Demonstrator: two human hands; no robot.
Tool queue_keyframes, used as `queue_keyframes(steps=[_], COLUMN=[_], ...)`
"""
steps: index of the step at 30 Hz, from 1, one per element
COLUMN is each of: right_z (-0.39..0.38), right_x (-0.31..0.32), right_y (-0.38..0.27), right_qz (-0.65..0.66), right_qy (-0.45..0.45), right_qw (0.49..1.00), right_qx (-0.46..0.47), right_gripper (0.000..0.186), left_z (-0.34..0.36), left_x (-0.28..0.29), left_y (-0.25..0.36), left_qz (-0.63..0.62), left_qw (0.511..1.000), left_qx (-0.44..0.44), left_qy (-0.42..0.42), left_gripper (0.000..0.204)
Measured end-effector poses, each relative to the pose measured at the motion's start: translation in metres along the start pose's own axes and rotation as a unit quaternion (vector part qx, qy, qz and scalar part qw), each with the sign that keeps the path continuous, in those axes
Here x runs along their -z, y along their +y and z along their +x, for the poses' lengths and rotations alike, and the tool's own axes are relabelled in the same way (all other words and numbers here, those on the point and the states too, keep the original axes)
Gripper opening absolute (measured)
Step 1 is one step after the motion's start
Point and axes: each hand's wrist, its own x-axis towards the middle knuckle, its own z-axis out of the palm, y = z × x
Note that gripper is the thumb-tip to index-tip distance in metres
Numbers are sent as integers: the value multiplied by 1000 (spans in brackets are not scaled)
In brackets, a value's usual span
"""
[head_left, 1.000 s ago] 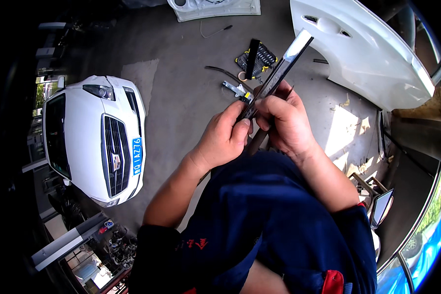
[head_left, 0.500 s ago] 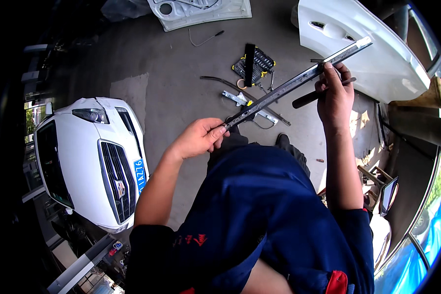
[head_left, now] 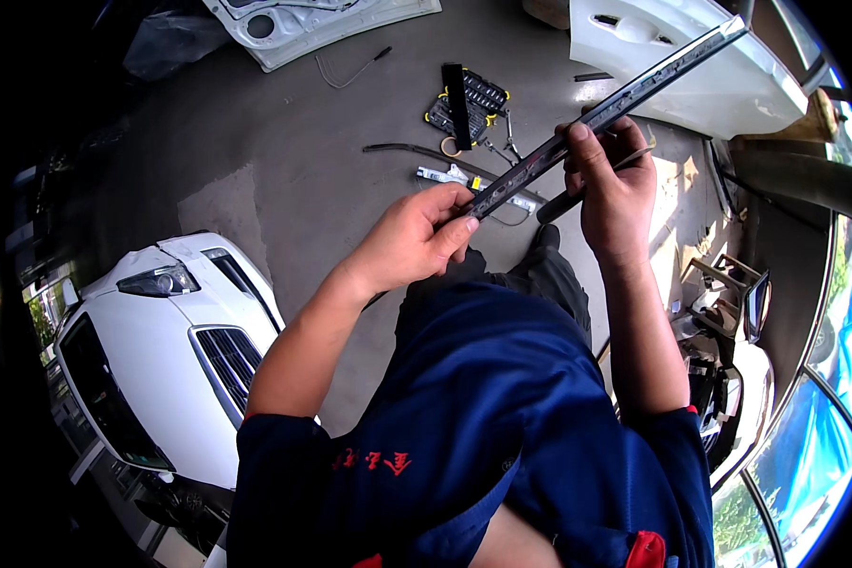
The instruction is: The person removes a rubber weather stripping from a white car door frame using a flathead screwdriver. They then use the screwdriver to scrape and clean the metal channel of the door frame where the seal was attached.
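A long, narrow metal trim strip [head_left: 667, 71], dark along its channel and shiny along its edge, slants up to the right in front of me. My left hand [head_left: 409, 235] pinches its lower end between thumb and fingers. Farther up, my right hand [head_left: 617, 204] grips the same strip with thumb and forefinger. Tucked in that right hand too is a slim tool with a dark handle [head_left: 560, 204]; its thin tip pokes out by the fingers. The strip's far end reaches in front of a white car door [head_left: 710, 80].
On the floor lie an open black-and-yellow tool case [head_left: 487, 92], a tape ring [head_left: 451, 147], a black rubber strip [head_left: 395, 148] and a metal rail assembly [head_left: 435, 175]. Another door panel [head_left: 346, 38] is at the far left; a white car [head_left: 180, 331] stands left.
Both hands have shifted a little, the right one leftward and along the strip toward the left hand. The strip's upper end is higher. My view has moved, so the car sits lower.
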Motion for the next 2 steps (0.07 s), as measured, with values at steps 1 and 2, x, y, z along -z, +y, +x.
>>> queue_keyframes(steps=[1, 2], right_z=[-2, -3], right_x=[-4, -8], right_y=[-1, -2], right_qz=[-25, -49], right_qy=[30, 57], right_qw=[999, 996], right_qx=[21, 43], right_gripper=[30, 36], left_z=[5, 13], left_x=[-1, -3], left_y=[-3, -8], left_qz=[9, 19], left_qw=[999, 997], left_qx=[-30, -62], left_qy=[21, 46], left_gripper=[26, 32])
